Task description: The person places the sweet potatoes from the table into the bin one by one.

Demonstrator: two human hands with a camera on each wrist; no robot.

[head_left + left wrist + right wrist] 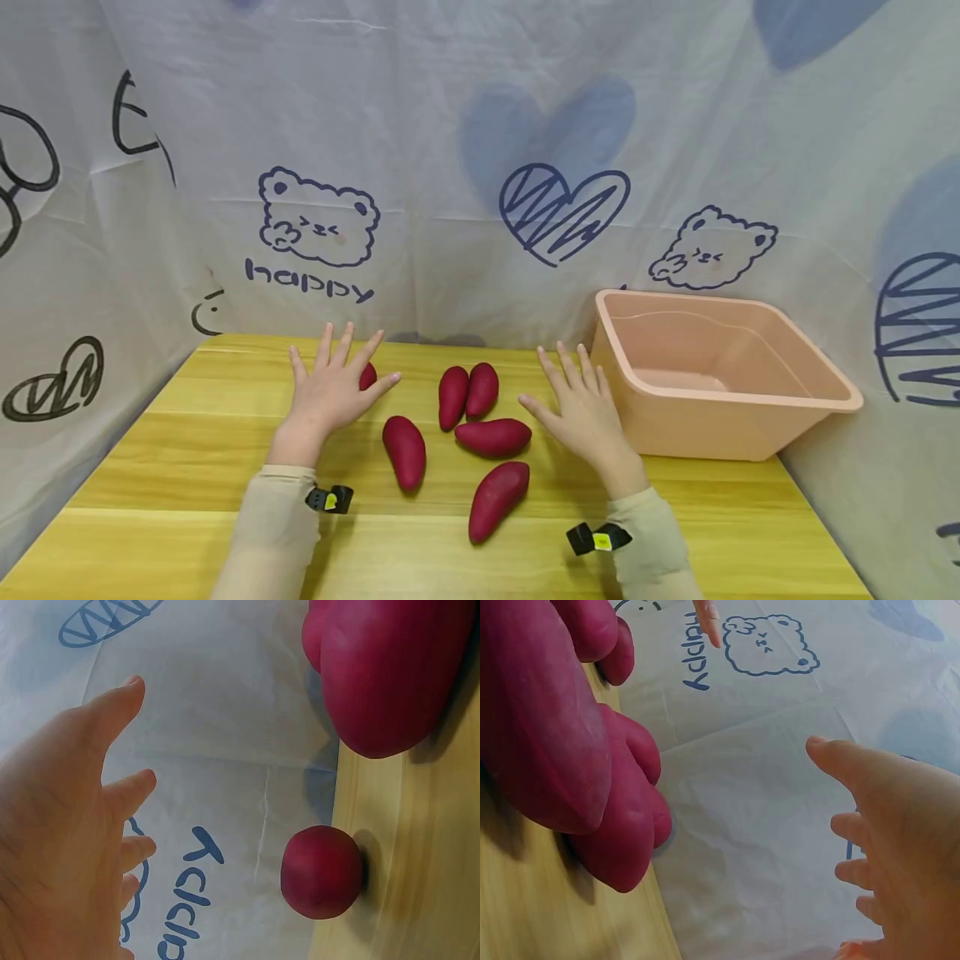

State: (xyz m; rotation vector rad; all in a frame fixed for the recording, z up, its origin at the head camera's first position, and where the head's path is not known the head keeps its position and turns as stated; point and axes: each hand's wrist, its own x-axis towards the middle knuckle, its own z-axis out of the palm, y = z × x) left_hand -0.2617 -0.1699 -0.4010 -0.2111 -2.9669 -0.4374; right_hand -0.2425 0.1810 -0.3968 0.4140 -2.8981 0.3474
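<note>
My left hand (330, 396) is held over the table with fingers spread and straight, holding nothing. It partly covers a dark red sweet potato (367, 377), which shows whole as a round end (322, 871) in the left wrist view. My right hand (585, 412) is likewise spread and holds nothing, between the sweet potatoes and the pink tub. Between the hands lie several more: one sweet potato (405, 452) near the left wrist, two side by side, of which one (482, 391) is rightmost, a sideways one (493, 437), and a slanted one (499, 502) nearest me.
A pink plastic tub (720, 425) stands at the right rear of the wooden table (150, 475), its open top facing up. A pale curtain (420, 167) with hearts and bears hangs behind the table and along both sides.
</note>
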